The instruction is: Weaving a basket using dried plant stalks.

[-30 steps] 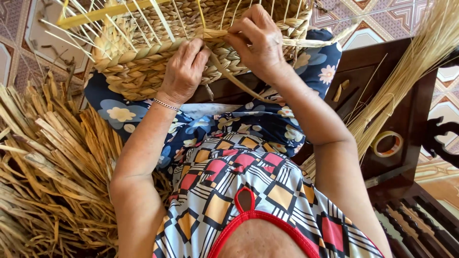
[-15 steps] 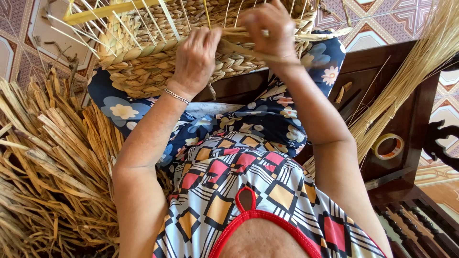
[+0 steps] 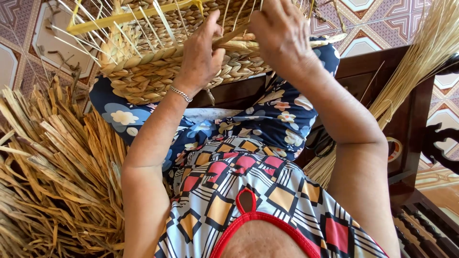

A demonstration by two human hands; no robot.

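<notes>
From the head camera, a half-woven straw basket (image 3: 158,62) rests on the person's lap, tipped against the knees, with loose upright stakes and a yellow frame bar (image 3: 129,16) across its open top. The left hand (image 3: 201,57) lies on the braided rim, fingers curled close together over the weave and thumb pressing a flat strand (image 3: 234,36) that crosses to the right hand (image 3: 282,33). That hand's fingers bend down over the rim; whether they pinch the strand I cannot tell, since its back hides them. A heap of dried straw (image 3: 52,177) lies at the left, a bundle of pale reeds (image 3: 420,62) leans over a dark wooden bench (image 3: 406,129) at the right.
</notes>
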